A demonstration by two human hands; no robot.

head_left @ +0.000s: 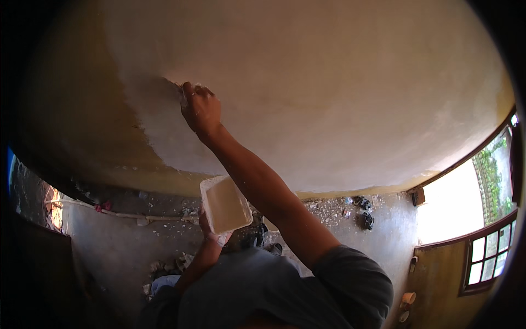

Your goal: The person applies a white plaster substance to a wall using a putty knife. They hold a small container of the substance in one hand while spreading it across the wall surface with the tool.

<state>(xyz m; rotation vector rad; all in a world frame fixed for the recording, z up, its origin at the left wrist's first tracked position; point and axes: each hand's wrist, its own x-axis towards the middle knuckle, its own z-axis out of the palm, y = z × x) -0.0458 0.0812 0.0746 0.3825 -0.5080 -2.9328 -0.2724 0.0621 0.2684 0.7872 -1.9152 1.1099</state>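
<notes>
- Pale putty or plaster covers most of the wall point(329, 82); a darker, yellowish band remains at the left, and the boundary between the two runs down just left of the right hand point(200, 108).
- Right hand is closed and pressed against the wall at that boundary, with something small and pale showing at its fingertips; what it is cannot be told. If the pressure is uneven there, I judge the coat could ridge or smear along the edge.
- Left hand point(212, 233) grips a shallow white tray point(224, 204) from below, near the chest and under the raised right forearm. The tray tilts with its open face toward the wall, so its pale contents could slide over the far rim onto the floor point(120, 247).
- Right forearm crosses just above the tray's right corner; a downward stroke could knock the tray and loosen the left hand's hold.
- Rubble point(164, 268) lies on the floor near the feet, with more debris far right by the wall's base. A sideways step could land on it and upset balance.
- A thin pipe point(126, 215) runs along the floor at left, another trip risk.
</notes>
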